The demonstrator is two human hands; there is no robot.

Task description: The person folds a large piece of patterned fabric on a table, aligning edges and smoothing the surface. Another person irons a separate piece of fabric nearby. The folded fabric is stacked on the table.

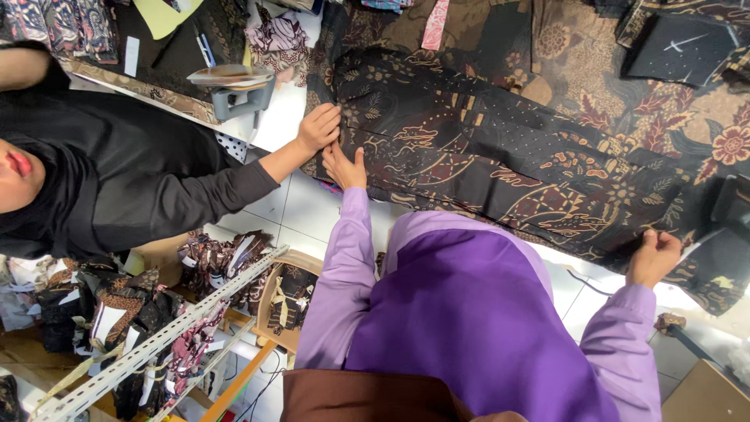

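Note:
A long strip of dark brown patterned fabric (500, 160) lies stretched across the table. My left hand (344, 166), in a lilac sleeve, pinches its left end. My right hand (655, 255) is closed in a fist on the fabric's near edge at the right. A co-worker in a black top stands at the left; that person's hand (319, 127) presses on the same left end, touching my left hand's fingertips.
More patterned cloth (594, 70) covers the table beyond the strip. A grey iron (238, 90) rests at the table's left end. Dark fabric pieces (687, 47) lie at the top right. A metal rack (156, 344) with bundled cloth stands at the lower left.

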